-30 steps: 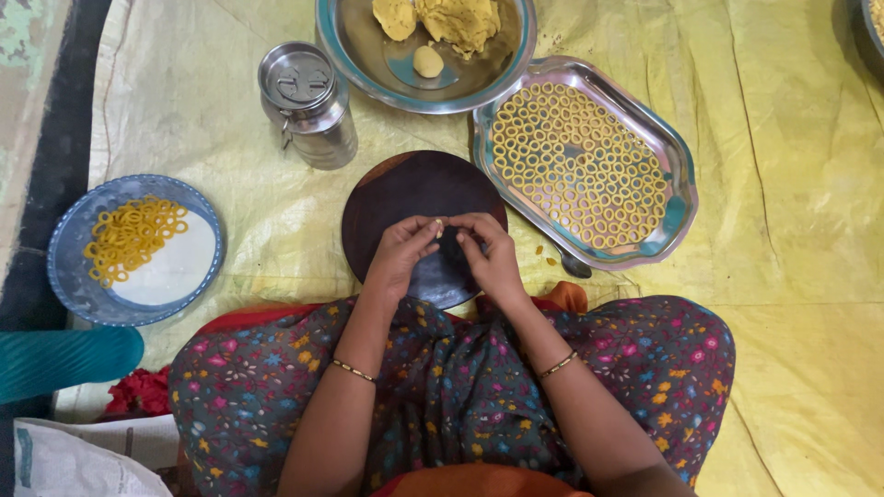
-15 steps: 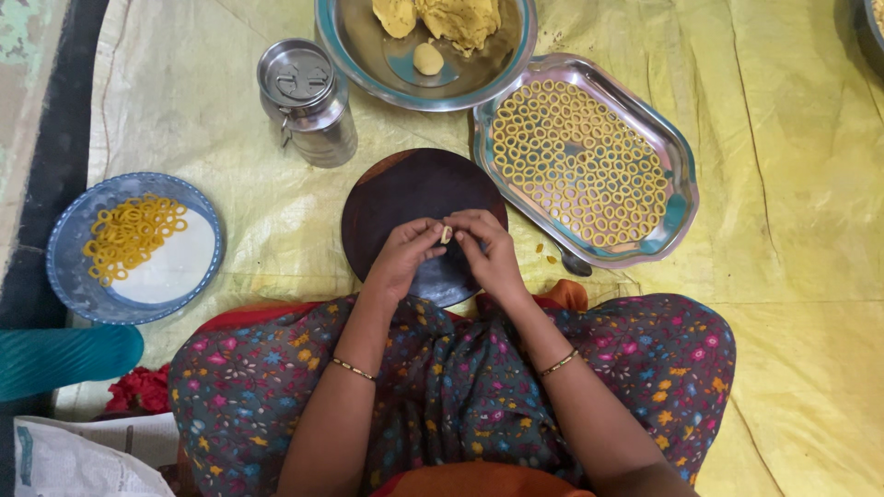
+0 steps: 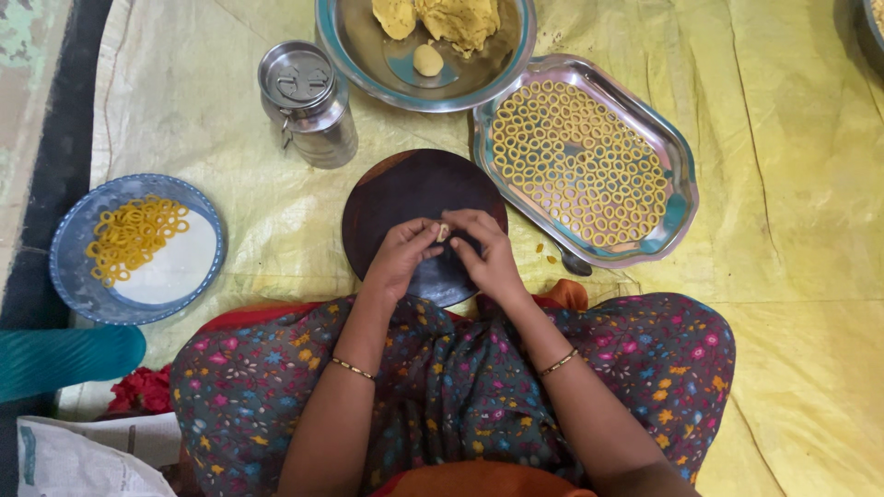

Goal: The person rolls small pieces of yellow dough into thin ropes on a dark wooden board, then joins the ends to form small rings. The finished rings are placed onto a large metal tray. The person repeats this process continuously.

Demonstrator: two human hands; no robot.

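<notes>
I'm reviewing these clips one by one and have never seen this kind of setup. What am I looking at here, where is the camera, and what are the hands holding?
There is no machine: a person sits on the floor, and a camera worn on the head looks straight down. The left hand and right hand meet over a round dark board, pinching a small piece of dough between the fingertips. On the yellow sheet lie a steel tray of pale dough rings, a steel bowl of dough, a lidded steel canister, and a blue plate of yellow rings.
</notes>
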